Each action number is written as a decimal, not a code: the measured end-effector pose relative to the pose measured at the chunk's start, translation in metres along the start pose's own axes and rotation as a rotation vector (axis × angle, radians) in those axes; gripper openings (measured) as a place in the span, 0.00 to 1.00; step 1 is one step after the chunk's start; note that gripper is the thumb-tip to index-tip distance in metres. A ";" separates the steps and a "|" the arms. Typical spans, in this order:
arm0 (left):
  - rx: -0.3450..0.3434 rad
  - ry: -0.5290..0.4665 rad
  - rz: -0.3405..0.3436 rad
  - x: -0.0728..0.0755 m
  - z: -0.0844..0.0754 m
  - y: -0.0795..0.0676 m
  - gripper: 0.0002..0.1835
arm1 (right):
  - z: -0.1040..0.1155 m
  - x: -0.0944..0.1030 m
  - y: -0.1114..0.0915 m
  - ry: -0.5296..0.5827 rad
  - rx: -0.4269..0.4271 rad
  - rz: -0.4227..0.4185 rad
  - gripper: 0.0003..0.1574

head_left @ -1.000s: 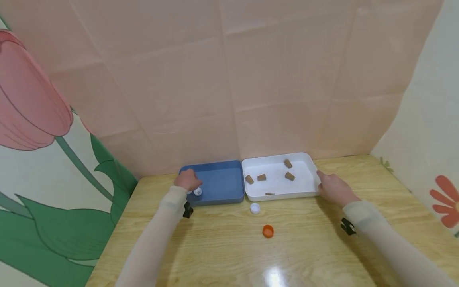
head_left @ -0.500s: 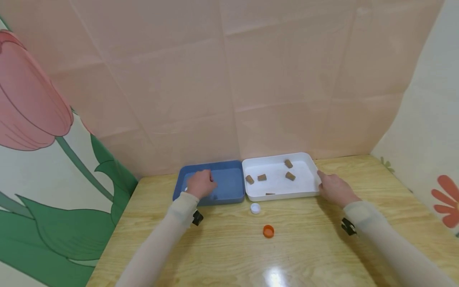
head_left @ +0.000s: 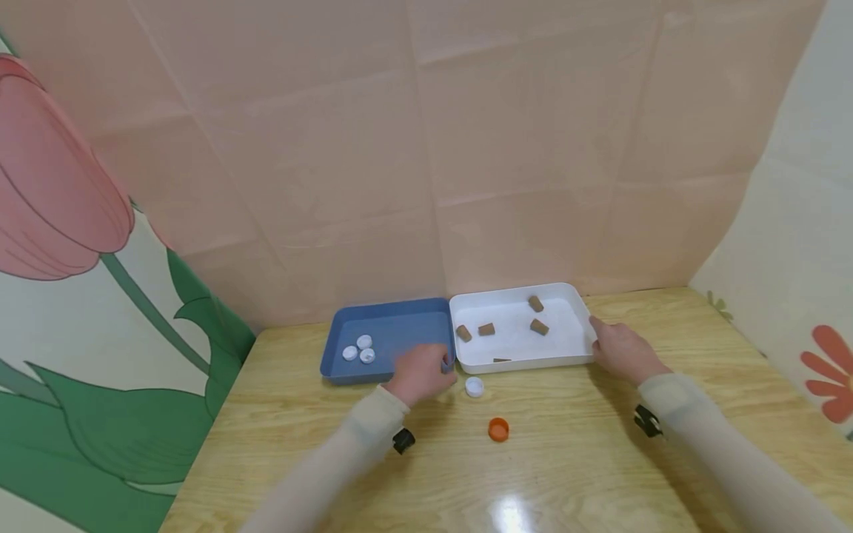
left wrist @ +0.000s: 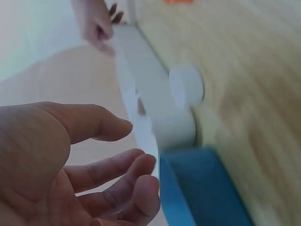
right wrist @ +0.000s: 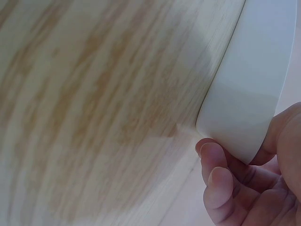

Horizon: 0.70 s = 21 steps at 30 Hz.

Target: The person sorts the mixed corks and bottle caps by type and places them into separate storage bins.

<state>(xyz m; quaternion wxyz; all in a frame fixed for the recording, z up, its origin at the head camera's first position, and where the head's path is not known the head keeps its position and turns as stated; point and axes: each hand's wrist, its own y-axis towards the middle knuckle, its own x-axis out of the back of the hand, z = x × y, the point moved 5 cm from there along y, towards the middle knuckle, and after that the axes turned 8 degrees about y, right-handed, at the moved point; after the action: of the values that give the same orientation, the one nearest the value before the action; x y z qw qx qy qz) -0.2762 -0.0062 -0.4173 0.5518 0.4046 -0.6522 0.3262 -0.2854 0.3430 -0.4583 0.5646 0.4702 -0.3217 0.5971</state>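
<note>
My left hand (head_left: 421, 374) is over the front right corner of the blue tray (head_left: 400, 311), blurred by motion. In the left wrist view its thumb and loosely bent fingers stand apart with nothing between them. A white bottle cap (head_left: 474, 386) lies on the table just right of that hand, in front of the white tray (head_left: 526, 363). My right hand (head_left: 625, 352) pinches the white tray's right wall; in the right wrist view (right wrist: 254, 188) the thumb is at the inner side and the fingers are outside near the corner. Three white caps (head_left: 364, 342) lie in the blue tray.
Several brown cork-like pieces (head_left: 539, 326) lie scattered in the white tray. An orange bottle cap (head_left: 498, 429) sits on the wooden table (head_left: 426, 474), nearer the front. A pinkish sheet (head_left: 426, 148) hangs behind both trays.
My left hand has moved right and toward me, from the blue tray's left side to its front right corner, uncovering the white caps there. The right hand has kept its hold.
</note>
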 end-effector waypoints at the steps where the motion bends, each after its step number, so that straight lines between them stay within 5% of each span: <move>1: -0.009 0.006 0.009 -0.003 -0.005 0.000 0.09 | 0.000 0.000 0.000 0.000 -0.001 0.002 0.33; 10: -0.034 -0.021 0.120 -0.029 -0.032 -0.005 0.08 | 0.001 -0.001 -0.001 0.006 -0.006 0.002 0.34; 21: -0.034 0.004 0.082 -0.039 -0.034 0.001 0.10 | 0.001 -0.001 0.000 -0.002 -0.017 0.015 0.33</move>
<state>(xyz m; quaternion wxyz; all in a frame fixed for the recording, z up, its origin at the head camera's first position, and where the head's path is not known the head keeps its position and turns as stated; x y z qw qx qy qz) -0.2593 0.0310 -0.4490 0.5461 0.3674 -0.6726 0.3383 -0.2852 0.3420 -0.4588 0.5640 0.4636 -0.3308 0.5980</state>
